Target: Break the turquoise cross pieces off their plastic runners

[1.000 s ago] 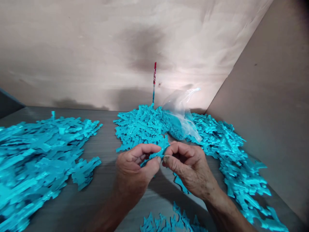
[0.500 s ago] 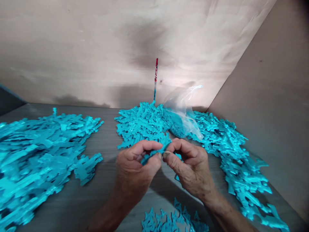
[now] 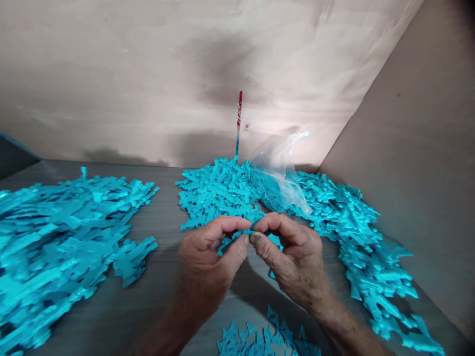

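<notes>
A small turquoise plastic piece is between my two hands, mostly covered by fingers, so its full outline is hidden. My left hand pinches it from the left with thumb and forefinger. From the right, the thumb and forefinger of my right hand close on its other end, and the fingertips of both hands almost meet. Just beyond the fingers lies a heap of flat turquoise pieces. Below the hands, near the bottom edge, are several small pointed turquoise pieces.
A broad pile of long turquoise pieces covers the left of the grey table. Another pile runs down the right side. A clear plastic bag stands behind, beside an upright red-topped stick. Pale wooden walls enclose the back and right.
The held piece has tilted between my fingertips and now shows less of its surface. My right hand has shifted slightly; the piles look the same.
</notes>
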`<state>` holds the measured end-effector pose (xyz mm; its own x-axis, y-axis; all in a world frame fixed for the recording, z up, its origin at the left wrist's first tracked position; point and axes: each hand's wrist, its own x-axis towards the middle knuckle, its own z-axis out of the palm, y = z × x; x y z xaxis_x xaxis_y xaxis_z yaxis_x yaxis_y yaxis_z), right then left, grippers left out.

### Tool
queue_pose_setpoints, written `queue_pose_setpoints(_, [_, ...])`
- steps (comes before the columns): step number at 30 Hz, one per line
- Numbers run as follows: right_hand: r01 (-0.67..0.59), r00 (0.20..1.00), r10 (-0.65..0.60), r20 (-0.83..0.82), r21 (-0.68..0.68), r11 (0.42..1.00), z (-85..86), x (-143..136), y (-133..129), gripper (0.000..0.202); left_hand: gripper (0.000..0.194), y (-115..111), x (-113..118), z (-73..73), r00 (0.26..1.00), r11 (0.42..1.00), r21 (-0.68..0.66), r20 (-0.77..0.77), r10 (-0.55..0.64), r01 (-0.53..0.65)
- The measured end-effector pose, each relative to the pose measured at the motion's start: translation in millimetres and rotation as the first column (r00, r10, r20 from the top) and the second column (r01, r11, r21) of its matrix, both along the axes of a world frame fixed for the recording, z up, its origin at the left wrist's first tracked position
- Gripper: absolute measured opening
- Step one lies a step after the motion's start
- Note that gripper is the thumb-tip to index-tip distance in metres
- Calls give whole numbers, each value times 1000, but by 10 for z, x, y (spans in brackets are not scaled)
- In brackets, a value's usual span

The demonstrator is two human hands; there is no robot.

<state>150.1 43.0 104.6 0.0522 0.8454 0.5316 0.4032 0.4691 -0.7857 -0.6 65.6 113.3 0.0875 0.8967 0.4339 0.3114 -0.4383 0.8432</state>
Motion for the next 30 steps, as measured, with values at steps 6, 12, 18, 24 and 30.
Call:
queue_pose_setpoints(6, [40, 986, -61, 153, 136, 990, 30, -1, -17, 13, 18, -14, -8, -5, 998, 996, 95, -66, 10, -4])
queue_pose_setpoints(12, [-100, 988, 77, 135, 176, 979, -20, 94, 63, 11, 25, 49, -87, 26, 997, 997, 28, -13, -77, 77])
queue_pose_setpoints(18, [-94, 975, 30, 221, 284, 954, -32, 115, 81, 8, 24, 26, -81, 64, 996, 986, 147, -41, -77, 82])
queue_pose_setpoints(24, [-76, 958, -35, 284, 372, 925, 1, 103, 32, 14, 32, -36, -119, 51, 992, 952, 285, -88, -95, 116])
queue_pose_setpoints(30, [-85, 958, -52, 283, 452, 888, 3, 96, 5, 19, 37, -47, -127, 36, 987, 915, 373, -105, -122, 153])
